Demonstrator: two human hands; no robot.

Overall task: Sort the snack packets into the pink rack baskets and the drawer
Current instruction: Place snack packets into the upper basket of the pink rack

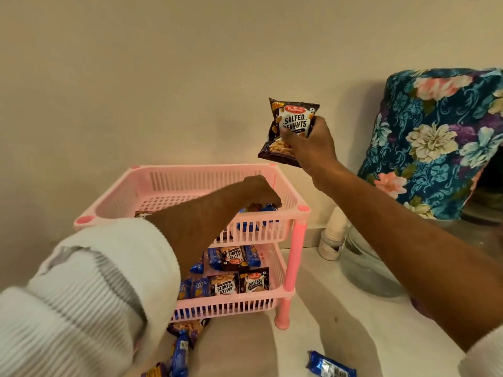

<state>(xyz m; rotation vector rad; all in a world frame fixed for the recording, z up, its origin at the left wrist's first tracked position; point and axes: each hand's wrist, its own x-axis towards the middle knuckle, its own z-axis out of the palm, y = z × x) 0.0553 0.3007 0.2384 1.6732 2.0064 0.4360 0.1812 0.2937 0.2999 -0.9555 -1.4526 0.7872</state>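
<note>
A pink two-tier rack stands on the white counter. My left hand [262, 190] reaches into its top basket [168, 186], fingers curled down onto blue and brown packets [268, 208] at the basket's right front; whether it holds one I cannot tell. My right hand [309, 144] holds a black salted peanuts packet [292, 123] up in the air, above and to the right of the rack. The lower basket [231, 306] contains several peanut packets [253, 281] and blue biscuit packets [215, 258]. No drawer is in view.
Loose packets lie on the counter under the rack's front left [181, 346], and one blue packet [330, 365] lies near the front edge. A floral cloth-covered object [435, 137] sits on a clear jar [367, 265] at right, beside a stack of paper cups [333, 238].
</note>
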